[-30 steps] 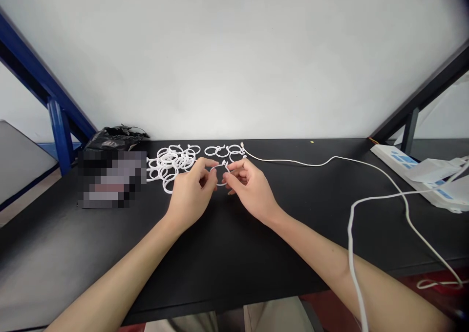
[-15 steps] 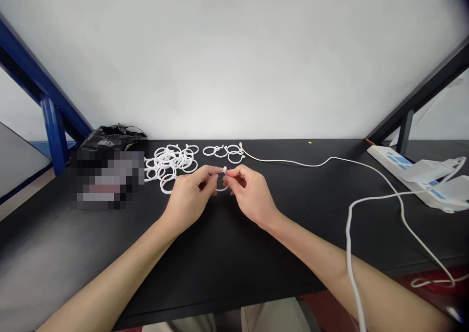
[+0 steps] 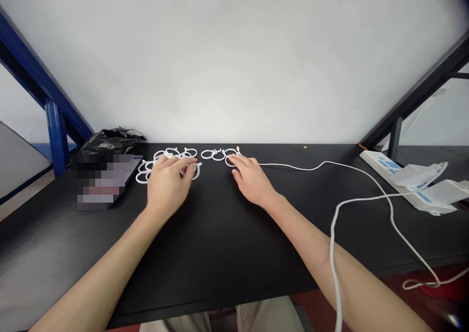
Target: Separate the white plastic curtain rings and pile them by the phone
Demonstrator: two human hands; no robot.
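My left hand (image 3: 166,183) is over a pile of thin white rings (image 3: 142,177) on the black table. Its thumb and forefinger come together at a white ring (image 3: 198,172) on the pile's right side; the other fingers are partly hidden. The rings bear small knobs. My right hand (image 3: 254,180) lies low with its fingers stretched forward over a small group of rings (image 3: 230,152) at the back middle. Its fingertips cover part of one ring. Two linked-looking rings (image 3: 212,154) lie between the hands, farther back.
A white cable (image 3: 289,166) runs from behind my right hand to the right. A white power strip (image 3: 388,168) with plugged-in adapters stands at the right. On the left are a black plastic bag (image 3: 110,139) and a blurred package (image 3: 124,176). A pale wall (image 3: 234,68) closes the back.
My hands have parted from the ring they held together in the middle. The left moved left onto the pile; the right moved slightly up and opened over the back group.
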